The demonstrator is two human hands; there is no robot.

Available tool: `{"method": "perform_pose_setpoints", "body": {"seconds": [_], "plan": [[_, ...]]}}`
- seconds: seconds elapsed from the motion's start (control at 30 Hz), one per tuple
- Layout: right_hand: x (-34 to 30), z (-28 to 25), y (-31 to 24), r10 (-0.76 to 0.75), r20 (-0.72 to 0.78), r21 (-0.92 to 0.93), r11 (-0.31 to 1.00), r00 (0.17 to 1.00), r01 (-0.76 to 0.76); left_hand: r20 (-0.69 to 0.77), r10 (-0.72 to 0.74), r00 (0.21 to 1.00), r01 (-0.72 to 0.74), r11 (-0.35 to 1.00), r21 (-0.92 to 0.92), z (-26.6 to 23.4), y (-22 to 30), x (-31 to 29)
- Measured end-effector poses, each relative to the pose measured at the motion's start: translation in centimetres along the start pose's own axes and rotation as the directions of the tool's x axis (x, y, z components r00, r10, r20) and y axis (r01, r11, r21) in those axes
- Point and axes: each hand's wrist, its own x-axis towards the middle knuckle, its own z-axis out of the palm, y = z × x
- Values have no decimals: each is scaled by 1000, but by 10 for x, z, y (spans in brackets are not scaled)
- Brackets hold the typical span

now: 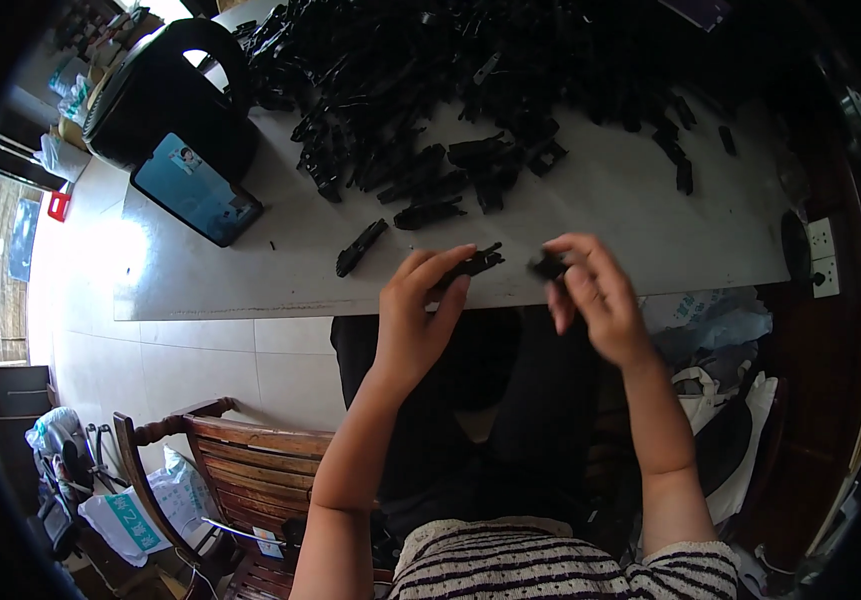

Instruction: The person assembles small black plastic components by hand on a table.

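Between the thumb and fingers of my left hand (418, 305) is a slim black plastic part (478, 262) with a jagged right end, held just above the table's near edge. My right hand (595, 300) pinches a smaller black plastic piece (548, 265), blurred by motion; its exact shape cannot be made out. A gap separates the two pieces. Close to my left hand, a single black part (361, 248) lies on the grey table (300, 280). Beyond both hands, a large heap of similar black parts (390, 110) spreads across the far side, a few lying loose at its front.
A phone (195, 190) with a lit screen leans against a black kettle (165, 95) at the left. A wooden chair (260, 460) stands at lower left beside plastic bags (135, 520). On the right are a wall socket (823, 257) and a white bag (745, 440) below the table.
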Motion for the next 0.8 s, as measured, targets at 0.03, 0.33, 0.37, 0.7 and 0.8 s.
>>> {"method": "perform_pose_setpoints", "body": {"seconds": [0.03, 0.33, 0.37, 0.7, 0.8], "plan": [[-4, 7, -10, 45, 78, -23, 999, 996, -43, 3, 3, 1000, -3, 1000, -2, 2, 1, -1], [0, 26, -27, 66, 122, -416, 909, 990, -9, 21, -51, 998, 55, 950, -306, 12, 12, -18], [0, 24, -22, 64, 125, -418, 908, 990, -6, 7, -44, 999, 44, 914, -404, 12, 13, -19], [80, 11, 16, -598, 212, -825, 314, 773, 469, -180, 173, 968, -127, 962, 241, -12, -5, 14], [95, 8, 27, -582, 390, -888, -31, 713, 459, -170, 129, 977, 6, 779, 626, -5, -9, 24]]}}
